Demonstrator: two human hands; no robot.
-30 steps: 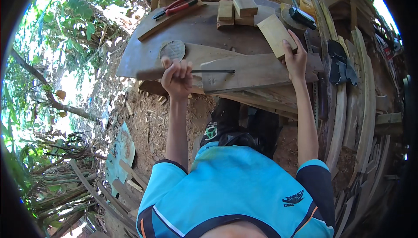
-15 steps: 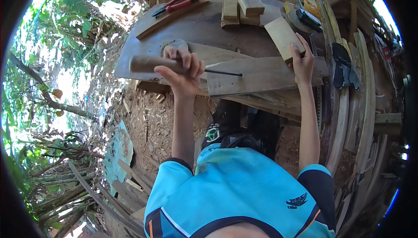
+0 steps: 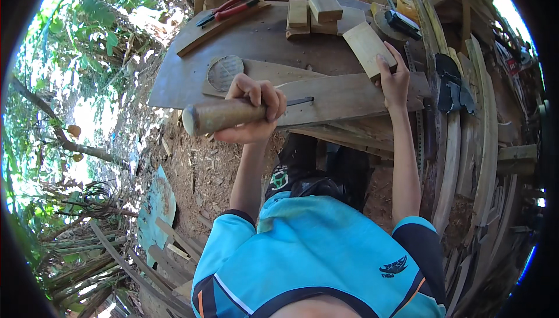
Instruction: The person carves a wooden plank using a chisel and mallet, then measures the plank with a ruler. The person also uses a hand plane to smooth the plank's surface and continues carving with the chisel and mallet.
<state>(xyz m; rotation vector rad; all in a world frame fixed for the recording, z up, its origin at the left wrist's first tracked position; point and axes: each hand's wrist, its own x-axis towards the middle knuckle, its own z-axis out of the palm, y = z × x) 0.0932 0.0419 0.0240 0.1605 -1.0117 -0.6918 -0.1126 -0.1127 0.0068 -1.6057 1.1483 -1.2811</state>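
My left hand (image 3: 263,105) is closed around the round wooden handle of a chisel (image 3: 218,115), at the left of the worktable. Its grey metal blade slants right, the tip at a small dark hole in a flat board (image 3: 361,94). My right hand (image 3: 397,79) grips a pale rectangular wooden block (image 3: 367,49) by its lower right end, raised over the right part of that board. The board lies along the near side of the table. A second plank (image 3: 265,69) with a round marked disc (image 3: 225,72) at its left end lies behind it.
On the worktable (image 3: 174,79), red-handled pliers (image 3: 236,9) rest on a wooden strip (image 3: 204,36) at the back left. Several wood blocks (image 3: 325,8) stand at the back. Long curved poles (image 3: 451,167) and a dark cloth-like piece (image 3: 451,85) border the right side.
My left hand has come nearer and slightly right, and the chisel has turned, its handle end now tilted toward me. My right hand with the block has shifted slightly left in view.
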